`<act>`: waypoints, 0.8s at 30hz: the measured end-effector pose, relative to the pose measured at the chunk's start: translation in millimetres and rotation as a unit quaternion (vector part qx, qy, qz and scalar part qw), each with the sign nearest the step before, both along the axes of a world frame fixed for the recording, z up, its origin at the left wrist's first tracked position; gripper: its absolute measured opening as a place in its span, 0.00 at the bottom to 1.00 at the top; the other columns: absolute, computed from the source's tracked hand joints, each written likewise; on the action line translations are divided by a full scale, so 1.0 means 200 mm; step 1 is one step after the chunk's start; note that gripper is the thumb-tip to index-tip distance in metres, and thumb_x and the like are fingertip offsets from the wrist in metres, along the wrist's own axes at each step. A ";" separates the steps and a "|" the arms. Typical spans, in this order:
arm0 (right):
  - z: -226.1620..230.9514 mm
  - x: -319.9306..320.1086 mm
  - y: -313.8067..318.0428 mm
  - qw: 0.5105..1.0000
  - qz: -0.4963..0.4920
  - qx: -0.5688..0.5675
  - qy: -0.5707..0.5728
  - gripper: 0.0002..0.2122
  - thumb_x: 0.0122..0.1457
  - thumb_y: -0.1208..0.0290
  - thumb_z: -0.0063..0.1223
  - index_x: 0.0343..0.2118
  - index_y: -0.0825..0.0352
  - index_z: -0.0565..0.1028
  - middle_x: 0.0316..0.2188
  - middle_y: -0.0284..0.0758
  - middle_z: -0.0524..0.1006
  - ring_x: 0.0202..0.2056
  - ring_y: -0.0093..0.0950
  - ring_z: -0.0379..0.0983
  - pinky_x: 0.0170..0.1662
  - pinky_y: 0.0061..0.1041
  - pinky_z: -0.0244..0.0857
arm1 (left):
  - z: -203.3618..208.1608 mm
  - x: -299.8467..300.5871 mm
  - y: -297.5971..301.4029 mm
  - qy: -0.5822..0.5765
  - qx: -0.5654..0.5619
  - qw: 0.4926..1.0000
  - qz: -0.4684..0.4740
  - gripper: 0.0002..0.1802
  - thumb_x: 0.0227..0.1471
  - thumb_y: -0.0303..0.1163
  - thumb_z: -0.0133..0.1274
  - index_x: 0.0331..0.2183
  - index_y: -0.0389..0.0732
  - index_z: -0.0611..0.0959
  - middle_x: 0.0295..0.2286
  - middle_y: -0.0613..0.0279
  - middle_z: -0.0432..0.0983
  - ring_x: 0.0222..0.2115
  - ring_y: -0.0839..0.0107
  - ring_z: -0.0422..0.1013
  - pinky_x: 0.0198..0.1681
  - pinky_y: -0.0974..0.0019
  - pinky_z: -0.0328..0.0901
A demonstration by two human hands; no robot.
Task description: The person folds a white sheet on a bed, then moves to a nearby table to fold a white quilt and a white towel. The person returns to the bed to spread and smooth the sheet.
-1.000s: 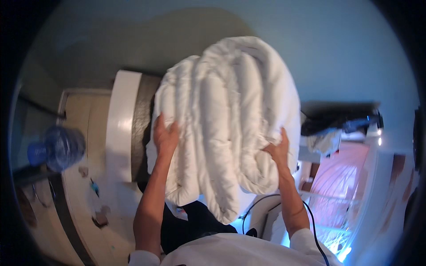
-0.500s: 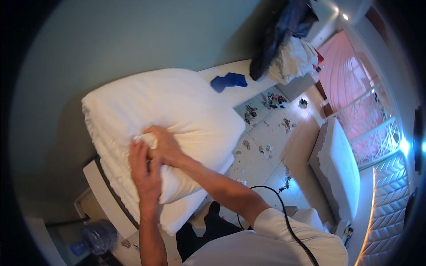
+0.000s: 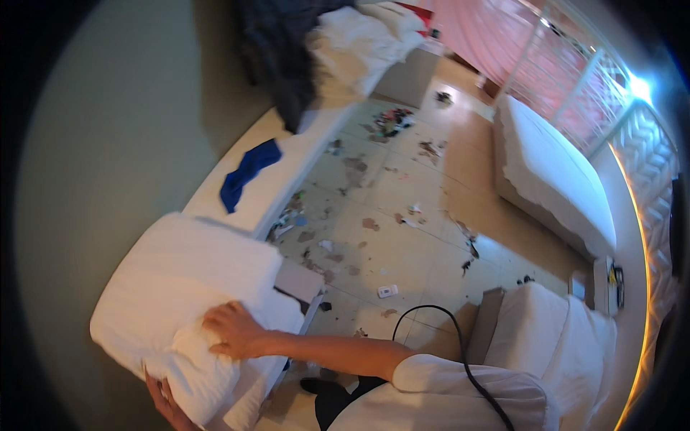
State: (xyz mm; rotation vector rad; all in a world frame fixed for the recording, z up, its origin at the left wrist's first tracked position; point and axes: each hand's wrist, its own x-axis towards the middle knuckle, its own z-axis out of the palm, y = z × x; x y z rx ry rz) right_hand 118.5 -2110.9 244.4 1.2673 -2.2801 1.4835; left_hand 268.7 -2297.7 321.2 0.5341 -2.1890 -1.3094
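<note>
A thick white folded duvet [image 3: 194, 266] lies stacked at the lower left against the wall. My right hand [image 3: 236, 330] is on top of it, fingers curled into a raised bunch of the white fabric. Lower down, my left hand [image 3: 169, 404] rests against the duvet's near left side, its visible fingers stretched out and a little apart; part of that hand is hidden by the fabric. Just beyond the duvet, a crumpled dark blue cloth [image 3: 248, 172] lies on a long white bench top [image 3: 215, 194].
Scraps and litter [image 3: 392, 123] are scattered over the tiled floor [image 3: 424, 251]. Dark clothing [image 3: 284, 65] and white fabric [image 3: 359, 43] are heaped at the bench's far end. A white mattress [image 3: 560, 172] stands to the right. A black cable [image 3: 460, 330] loops beside my right arm.
The view has swung right, so the duvet sits lower left. My hands, formerly together on a white bunch, are now apart: the right on top, the left at the side.
</note>
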 end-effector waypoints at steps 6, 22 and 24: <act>-0.07 -0.02 0.02 0.998 0.012 -0.058 -0.020 0.18 0.44 0.63 0.54 0.38 0.65 0.69 0.41 0.37 0.67 0.44 0.34 0.61 0.46 0.34 0.49 | 0.16 -0.11 0.28 0.105 -0.285 0.950 0.079 0.14 0.52 0.27 0.50 0.40 0.28 0.75 0.37 0.48 0.74 0.38 0.60 0.71 0.44 0.62 0.66; 0.05 -0.44 0.57 0.948 0.044 -0.103 -0.298 0.09 0.50 0.79 0.46 0.35 0.71 0.70 0.29 0.43 0.74 0.31 0.37 0.72 0.34 0.30 0.64 | -0.36 -0.92 0.90 0.019 -0.015 0.995 -0.101 0.11 0.53 0.24 0.47 0.39 0.30 0.74 0.34 0.54 0.73 0.34 0.69 0.70 0.38 0.69 0.66; 0.00 -0.53 0.66 0.945 0.019 -0.107 -0.310 0.09 0.49 0.80 0.45 0.35 0.70 0.70 0.27 0.42 0.75 0.30 0.37 0.72 0.33 0.29 0.64 | -0.41 -1.04 0.99 0.013 0.004 0.993 -0.117 0.10 0.53 0.24 0.46 0.38 0.31 0.75 0.33 0.55 0.73 0.32 0.70 0.70 0.37 0.70 0.66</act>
